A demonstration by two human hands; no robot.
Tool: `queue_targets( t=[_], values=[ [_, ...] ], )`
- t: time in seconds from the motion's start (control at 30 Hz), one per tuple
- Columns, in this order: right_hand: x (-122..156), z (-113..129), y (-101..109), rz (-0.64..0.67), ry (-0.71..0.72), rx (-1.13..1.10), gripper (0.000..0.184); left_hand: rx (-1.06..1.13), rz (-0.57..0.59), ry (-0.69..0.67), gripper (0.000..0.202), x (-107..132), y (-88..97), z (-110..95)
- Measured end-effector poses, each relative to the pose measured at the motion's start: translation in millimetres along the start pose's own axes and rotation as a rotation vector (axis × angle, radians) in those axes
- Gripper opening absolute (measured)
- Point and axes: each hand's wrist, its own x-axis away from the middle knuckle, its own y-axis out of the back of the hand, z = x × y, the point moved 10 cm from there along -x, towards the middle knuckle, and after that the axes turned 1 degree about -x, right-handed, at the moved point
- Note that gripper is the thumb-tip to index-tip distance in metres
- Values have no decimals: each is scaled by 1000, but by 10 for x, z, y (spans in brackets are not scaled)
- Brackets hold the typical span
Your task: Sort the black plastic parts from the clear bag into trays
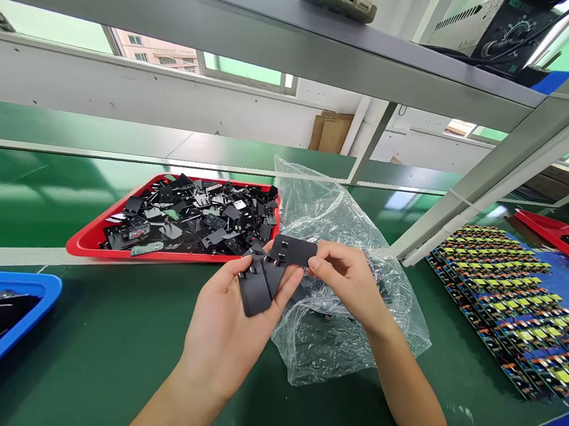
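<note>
My left hand is palm up over the green table, holding two or three flat black plastic parts across its fingers. My right hand pinches another flat black part by its edge, held just above the ones in the left hand. Both hands hover over a crumpled clear plastic bag. Behind them a red tray is heaped with several of the same black parts.
A blue tray with dark pieces sits at the left edge. Rows of circuit boards with yellow components fill the right side, with another red tray beyond. A slanted grey shelf frame crosses above the table.
</note>
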Motion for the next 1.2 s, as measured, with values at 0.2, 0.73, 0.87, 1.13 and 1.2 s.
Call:
queue_targets(
  t=[0.2,0.73,0.87,1.13,1.2],
  values=[
    [-3,0,-14,6,8,22,25,-1,29,10,24,-16,4,17],
    [17,-94,-81,43,-72,-69,29,-27,46,7,21,-29,-12,10],
    [24,-95,-99,55,-72,-86,29,-47,33,0,18,-5,5,1],
    [27,-90,-112,61,-80,-74,29,-49,13,-15,17,9,33,-11],
    [24,-83,-122,66,-70,-36,30,-43,8,-22,16,9,30,-18]
  ],
)
